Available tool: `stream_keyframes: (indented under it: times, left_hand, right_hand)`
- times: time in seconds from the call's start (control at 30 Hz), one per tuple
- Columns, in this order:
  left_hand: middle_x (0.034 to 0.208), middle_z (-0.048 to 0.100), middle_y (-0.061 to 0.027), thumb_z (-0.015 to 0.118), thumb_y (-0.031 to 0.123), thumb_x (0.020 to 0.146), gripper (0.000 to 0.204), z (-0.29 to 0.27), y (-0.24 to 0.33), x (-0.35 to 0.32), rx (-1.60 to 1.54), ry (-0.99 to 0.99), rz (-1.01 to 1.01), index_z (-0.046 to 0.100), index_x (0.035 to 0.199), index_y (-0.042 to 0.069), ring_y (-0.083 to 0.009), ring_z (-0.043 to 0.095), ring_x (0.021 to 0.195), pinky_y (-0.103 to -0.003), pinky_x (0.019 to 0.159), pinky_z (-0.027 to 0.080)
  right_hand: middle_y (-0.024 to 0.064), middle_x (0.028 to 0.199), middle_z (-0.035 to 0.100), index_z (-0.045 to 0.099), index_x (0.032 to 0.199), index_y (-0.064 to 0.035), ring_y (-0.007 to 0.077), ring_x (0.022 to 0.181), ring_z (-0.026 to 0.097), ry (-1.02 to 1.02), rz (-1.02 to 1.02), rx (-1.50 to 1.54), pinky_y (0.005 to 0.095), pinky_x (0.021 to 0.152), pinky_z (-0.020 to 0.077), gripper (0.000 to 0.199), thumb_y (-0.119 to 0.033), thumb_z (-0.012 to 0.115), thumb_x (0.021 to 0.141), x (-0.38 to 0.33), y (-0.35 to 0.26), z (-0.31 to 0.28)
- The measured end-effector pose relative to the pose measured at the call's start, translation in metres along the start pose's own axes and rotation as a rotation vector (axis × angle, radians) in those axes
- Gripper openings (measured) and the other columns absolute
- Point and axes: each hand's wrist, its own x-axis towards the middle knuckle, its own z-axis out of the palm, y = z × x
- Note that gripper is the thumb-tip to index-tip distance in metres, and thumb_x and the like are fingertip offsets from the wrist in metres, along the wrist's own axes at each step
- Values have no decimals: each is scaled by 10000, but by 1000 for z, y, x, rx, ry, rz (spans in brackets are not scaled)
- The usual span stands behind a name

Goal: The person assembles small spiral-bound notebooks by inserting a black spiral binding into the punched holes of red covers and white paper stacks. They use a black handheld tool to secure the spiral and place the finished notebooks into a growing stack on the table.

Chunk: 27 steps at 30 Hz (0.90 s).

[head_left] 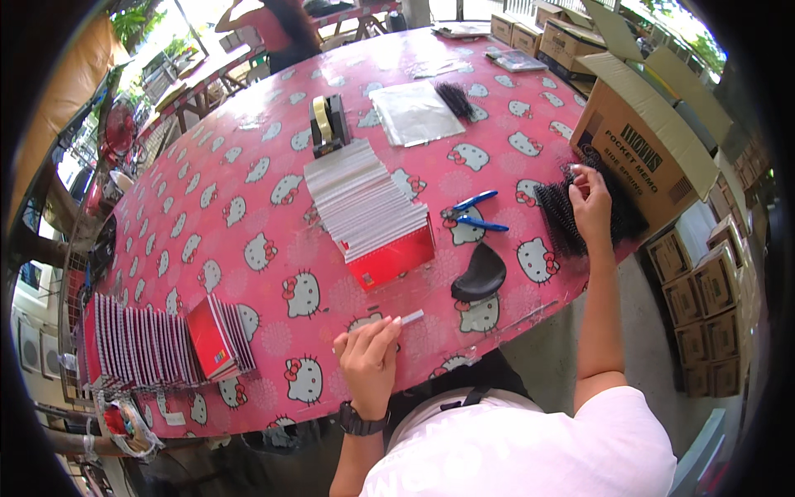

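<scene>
Left hand [368, 356] near the tabletop [248, 166] front edge, fingers pinched together on one small white strip [411, 316] that sticks out to the right. Right hand [590, 203] out at the right edge, fingers curled onto the pile of black spiral binding coils [563, 219]; can't tell if one is actually gripped. Coil count not readable, too dense. One fanned stack of red-covered notebooks [373, 215] mid-table, a second fanned stack [157, 344] at front left. One pair of blue-handled pliers [472, 211] between the middle stack and the coils. One black curved pad [480, 275] just below the pliers. One tape dispenser [327, 124] behind the middle stack. One silver sheet pile [414, 112], a small coil bunch [455, 99] touching its right edge. One open cardboard box [642, 141] just beside the coil pile.
</scene>
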Motion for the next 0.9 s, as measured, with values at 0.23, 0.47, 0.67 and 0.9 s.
stream_keyframes:
  times: [0.23, 0.47, 0.67, 0.9]
  left_hand:
    - [836, 670, -1, 745, 135, 759, 224, 9, -5, 5, 79, -4, -70, 723, 982, 142, -150, 595, 773, -312, 750, 348]
    - [844, 670, 11, 745, 146, 760, 205, 6, -5, 8, 40, -53, -51, 728, 965, 153, -144, 590, 776, -308, 752, 342]
    - [842, 669, 8, 740, 149, 763, 197, 4, -6, 9, 38, -71, -49, 726, 960, 154, -146, 588, 768, -306, 749, 342]
    - [856, 667, -5, 740, 149, 760, 197, 2, -3, 6, 41, -99, -68, 717, 956, 142, -161, 590, 788, -320, 757, 350]
  right_hand:
    - [141, 1025, 579, 543, 1271, -67, 227, 935, 585, -734, -410, 348, 324, 794, 477, 374, -64, 571, 898, -82, -115, 37]
    - [61, 903, 632, 694, 999, -50, 144, 793, 612, -880, -242, 589, 267, 699, 486, 255, 58, 683, 768, -112, -122, 62]
    - [69, 892, 636, 676, 958, -36, 182, 797, 629, -965, -352, 689, 284, 703, 496, 200, 26, 693, 769, -110, -120, 72]
    - [112, 872, 640, 613, 1095, -28, 241, 803, 637, -1070, -374, 633, 325, 701, 501, 289, -51, 681, 815, -111, -117, 72]
